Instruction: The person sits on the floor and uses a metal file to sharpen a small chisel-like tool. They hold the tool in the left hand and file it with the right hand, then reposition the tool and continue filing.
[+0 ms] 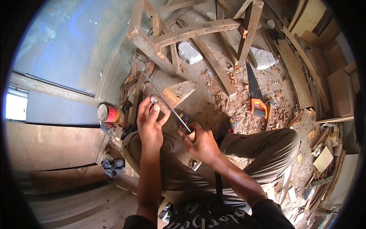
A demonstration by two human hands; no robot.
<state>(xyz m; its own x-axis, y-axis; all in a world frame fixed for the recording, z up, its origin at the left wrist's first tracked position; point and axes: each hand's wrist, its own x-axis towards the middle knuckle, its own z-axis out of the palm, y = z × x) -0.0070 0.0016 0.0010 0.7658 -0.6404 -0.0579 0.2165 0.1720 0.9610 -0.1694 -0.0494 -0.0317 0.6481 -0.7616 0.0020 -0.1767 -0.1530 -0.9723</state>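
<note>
— What did the hands have?

— The right hand [202,143] was closed around the handle of a long thin metal rod [164,100], which slanted up and away over the knees toward the wooden frame [190,32]. The left hand [149,124] pinched a small pale lump [153,99] in its fingers [146,105], held right against the rod.

— And around them?

— An orange-handled handsaw [255,93] lay on the shavings-strewn floor [213,95], well apart to the right; a red can [108,113] stood left of the knee.
</note>
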